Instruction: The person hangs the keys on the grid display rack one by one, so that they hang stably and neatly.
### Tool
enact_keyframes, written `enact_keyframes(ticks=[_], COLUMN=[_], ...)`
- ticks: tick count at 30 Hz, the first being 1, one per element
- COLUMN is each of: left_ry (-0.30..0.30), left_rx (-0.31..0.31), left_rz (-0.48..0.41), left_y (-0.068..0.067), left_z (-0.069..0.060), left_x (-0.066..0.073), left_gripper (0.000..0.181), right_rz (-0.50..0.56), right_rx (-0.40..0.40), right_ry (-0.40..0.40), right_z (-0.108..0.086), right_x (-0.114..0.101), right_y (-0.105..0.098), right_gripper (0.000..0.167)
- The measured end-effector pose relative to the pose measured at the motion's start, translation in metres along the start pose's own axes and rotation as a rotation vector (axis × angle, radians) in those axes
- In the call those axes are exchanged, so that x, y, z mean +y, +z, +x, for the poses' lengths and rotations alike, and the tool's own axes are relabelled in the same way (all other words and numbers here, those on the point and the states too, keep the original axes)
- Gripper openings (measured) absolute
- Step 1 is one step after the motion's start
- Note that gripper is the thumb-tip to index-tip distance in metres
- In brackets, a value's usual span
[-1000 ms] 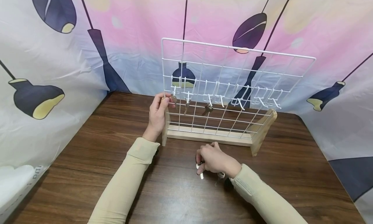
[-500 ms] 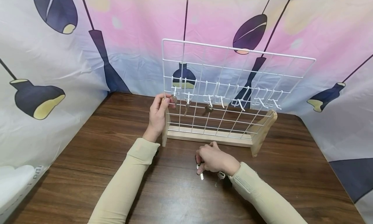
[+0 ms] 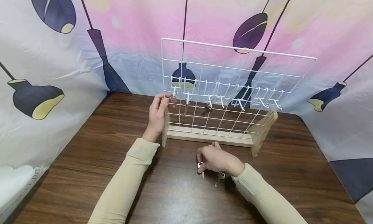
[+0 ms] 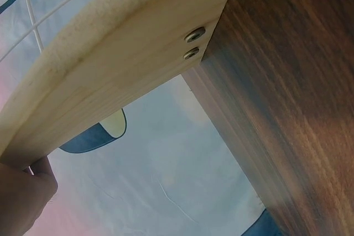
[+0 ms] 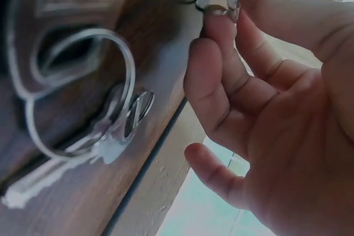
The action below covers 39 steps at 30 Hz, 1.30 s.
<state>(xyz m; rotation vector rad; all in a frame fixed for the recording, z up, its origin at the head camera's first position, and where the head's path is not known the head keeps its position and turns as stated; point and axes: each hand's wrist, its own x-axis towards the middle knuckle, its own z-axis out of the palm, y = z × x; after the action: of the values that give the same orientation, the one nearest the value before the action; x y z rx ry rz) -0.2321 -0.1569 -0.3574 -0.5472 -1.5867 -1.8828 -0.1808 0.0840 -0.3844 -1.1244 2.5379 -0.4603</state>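
Observation:
A white wire grid rack (image 3: 221,67) on wooden side supports (image 3: 263,133) stands on the table. My left hand (image 3: 157,114) holds its left end, at the top of the wooden support (image 4: 110,59); the left wrist view shows only part of that hand. Low in front of the rack, my right hand (image 3: 218,157) pinches a key (image 3: 202,175) by its ring end, between thumb and fingers. More keys on a ring (image 5: 105,142) lie on the table under the right wrist. Keys (image 3: 208,108) hang from the third hook, and others from the two left hooks.
Several white hooks (image 3: 239,102) to the right on the grid carry nothing. A printed cloth (image 3: 140,29) hangs behind and beside the brown wooden table (image 3: 96,143). A white package (image 3: 17,182) is at the left edge of view.
The right hand has shifted very slightly to the right, and the pinched key has turned a little, showing more of its head. My left hand keeps its place on the rack.

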Motion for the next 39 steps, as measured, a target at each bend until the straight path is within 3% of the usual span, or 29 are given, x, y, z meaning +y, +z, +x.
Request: enact_keyframes(ticks=[12, 16, 25, 35, 39], left_ry=[-0.009, -0.003, 0.003, 0.007, 0.006], left_rx=[-0.001, -0.001, 0.002, -0.001, -0.002], left_rz=[-0.004, -0.003, -0.011, -0.008, -0.01], left_y=[-0.001, 0.0, 0.0, -0.001, 0.0], left_z=[0.0, 0.0, 0.0, 0.0, 0.0], left_x=[-0.001, -0.001, 0.0, 0.0, 0.0], left_gripper=[0.025, 0.026, 0.026, 0.025, 0.023], right_rz=[0.058, 0.085, 0.009, 0.164, 0.162], right_rx=[0.057, 0.085, 0.17, 0.206, 0.254], right_ry=[-0.072, -0.099, -0.12, -0.171, -0.211], right_z=[-0.006, -0.008, -0.013, -0.017, -0.02], right_x=[0.003, 0.002, 0.0, -0.005, -0.006], right_y=[-0.002, -0.003, -0.005, -0.009, -0.012], right_gripper=[0.009, 0.012, 0.015, 0.008, 0.008])
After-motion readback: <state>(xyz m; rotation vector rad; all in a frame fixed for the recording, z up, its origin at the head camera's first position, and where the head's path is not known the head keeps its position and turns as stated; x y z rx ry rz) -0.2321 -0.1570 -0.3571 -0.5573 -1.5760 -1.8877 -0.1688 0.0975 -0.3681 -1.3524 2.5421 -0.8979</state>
